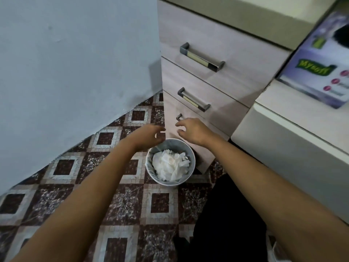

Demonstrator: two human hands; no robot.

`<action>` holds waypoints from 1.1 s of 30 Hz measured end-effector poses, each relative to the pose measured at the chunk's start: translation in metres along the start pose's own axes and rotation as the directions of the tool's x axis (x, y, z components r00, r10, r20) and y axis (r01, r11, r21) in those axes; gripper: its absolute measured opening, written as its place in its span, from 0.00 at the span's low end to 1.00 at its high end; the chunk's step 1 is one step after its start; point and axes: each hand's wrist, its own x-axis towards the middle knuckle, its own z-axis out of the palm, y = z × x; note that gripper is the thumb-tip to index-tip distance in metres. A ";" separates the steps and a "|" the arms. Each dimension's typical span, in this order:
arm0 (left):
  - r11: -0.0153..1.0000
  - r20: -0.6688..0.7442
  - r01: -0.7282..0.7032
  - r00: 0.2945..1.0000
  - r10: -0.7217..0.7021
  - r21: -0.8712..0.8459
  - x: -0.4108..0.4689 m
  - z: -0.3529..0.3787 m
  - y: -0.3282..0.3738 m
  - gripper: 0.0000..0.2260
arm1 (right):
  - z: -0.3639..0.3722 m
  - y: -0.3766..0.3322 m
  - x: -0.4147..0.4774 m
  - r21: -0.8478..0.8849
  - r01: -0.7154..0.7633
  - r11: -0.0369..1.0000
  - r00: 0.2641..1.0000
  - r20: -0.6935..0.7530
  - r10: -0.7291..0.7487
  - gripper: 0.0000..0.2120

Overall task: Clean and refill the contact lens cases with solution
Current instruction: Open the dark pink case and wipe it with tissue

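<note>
A small round grey waste bin (pixel 151 173) stands on the patterned floor, filled with crumpled white tissues (pixel 171 165). Both my arms reach down toward it. My left hand (pixel 149 136) hovers just above the bin's far left rim, fingers loosely curled and holding nothing. My right hand (pixel 190 130) hangs over the bin's far right side, in front of the lowest drawer, fingers spread and relaxed, also empty. No contact lens case or solution bottle shows in this view.
A beige drawer unit (pixel 204 76) with metal bar handles rises right behind the bin. A white counter edge (pixel 283 140) juts out at the right, with a purple Mysoft box (pixel 319 69) on top. A pale blue wall (pixel 66 63) closes the left side. Tiled floor (pixel 117 205) spreads below.
</note>
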 end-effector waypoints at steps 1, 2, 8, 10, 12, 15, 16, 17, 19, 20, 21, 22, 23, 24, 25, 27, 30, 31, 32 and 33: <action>1.000 -0.018 -0.004 1.000 0.005 0.002 -0.002 -0.005 0.003 0.18 | -0.006 -0.003 -0.002 -0.011 0.010 1.000 1.000 -0.010 -0.010 0.17; 1.000 -0.033 -0.013 0.999 0.013 0.008 -0.005 -0.012 0.008 0.18 | -0.014 -0.006 -0.004 -0.026 0.022 0.999 0.999 -0.025 -0.023 0.17; 0.996 -0.127 -0.052 0.990 0.061 0.067 -0.016 -0.050 0.034 0.20 | -0.055 -0.025 -0.025 -0.094 0.080 0.992 0.990 -0.105 -0.090 0.18; 0.995 -0.153 -0.058 0.986 0.070 0.078 -0.021 -0.064 0.042 0.20 | -0.072 -0.031 -0.038 -0.112 0.093 0.989 0.983 -0.148 -0.110 0.18; 0.992 -0.191 -0.078 0.977 0.095 0.096 -0.029 -0.078 0.056 0.20 | -0.092 -0.037 -0.057 -0.133 0.113 0.985 0.972 -0.190 -0.137 0.17; 0.988 -0.236 -0.113 0.962 0.135 0.106 -0.039 -0.098 0.076 0.20 | -0.118 -0.039 -0.079 -0.155 0.101 0.983 0.963 -0.234 -0.136 0.17; 0.985 -0.247 -0.124 0.957 0.150 0.117 -0.042 -0.102 0.082 0.20 | -0.124 -0.038 -0.085 -0.164 0.091 0.982 0.962 -0.239 -0.129 0.18; 0.982 -0.264 -0.140 0.949 0.171 0.130 -0.045 -0.108 0.090 0.21 | -0.131 -0.038 -0.093 -0.176 0.079 0.981 0.961 -0.250 -0.122 0.19; 0.974 -0.288 -0.171 0.935 0.208 0.150 -0.050 -0.116 0.104 0.21 | -0.144 -0.037 -0.106 -0.202 0.065 0.977 0.957 -0.265 -0.118 0.20; 0.968 -0.302 -0.190 0.925 0.232 0.163 -0.052 -0.121 0.113 0.21 | -0.152 -0.036 -0.115 -0.220 0.065 0.973 0.949 -0.288 -0.128 0.20; 0.963 -0.310 -0.206 0.917 0.252 0.173 -0.054 -0.124 0.121 0.21 | -0.158 -0.035 -0.122 -0.232 0.067 0.970 0.940 -0.311 -0.140 0.20; 0.957 -0.317 -0.227 0.908 0.275 0.181 -0.056 -0.128 0.131 0.21 | -0.166 -0.033 -0.131 -0.236 0.069 0.969 0.929 -0.340 -0.148 0.19; 0.951 -0.323 -0.246 0.899 0.296 0.185 -0.057 -0.131 0.140 0.21 | -0.173 -0.031 -0.139 -0.235 0.070 0.970 0.921 -0.359 -0.153 0.19; 0.945 -0.326 -0.265 0.891 0.315 0.190 -0.058 -0.133 0.147 0.20 | -0.179 -0.028 -0.146 -0.236 0.067 0.969 0.915 -0.374 -0.154 0.19; 0.938 -0.329 -0.284 0.882 0.337 0.198 -0.057 -0.135 0.157 0.20 | -0.185 -0.025 -0.155 -0.246 0.055 0.968 0.908 -0.390 -0.151 0.20; 0.928 -0.327 -0.309 0.872 0.364 0.209 -0.056 -0.138 0.176 0.21 | -0.196 -0.015 -0.170 -0.248 0.012 0.969 0.901 -0.417 -0.118 0.20; 0.901 -0.320 -0.365 0.846 0.426 0.235 -0.051 -0.139 0.206 0.23 | -0.207 0.003 -0.193 -0.206 -0.042 0.978 0.888 -0.455 -0.058 0.18; 0.889 -0.320 -0.388 0.833 0.451 0.244 -0.050 -0.138 0.216 0.23 | -0.209 0.008 -0.201 -0.194 -0.055 0.979 0.884 -0.465 -0.042 0.16; 0.873 -0.320 -0.418 0.815 0.483 0.250 -0.047 -0.137 0.229 0.23 | -0.213 0.016 -0.212 -0.188 -0.079 0.979 0.877 -0.480 -0.021 0.16; 0.858 -0.323 -0.448 0.797 0.511 0.254 -0.046 -0.135 0.241 0.22 | -0.215 0.022 -0.221 -0.190 -0.105 0.976 0.873 -0.488 -0.001 0.16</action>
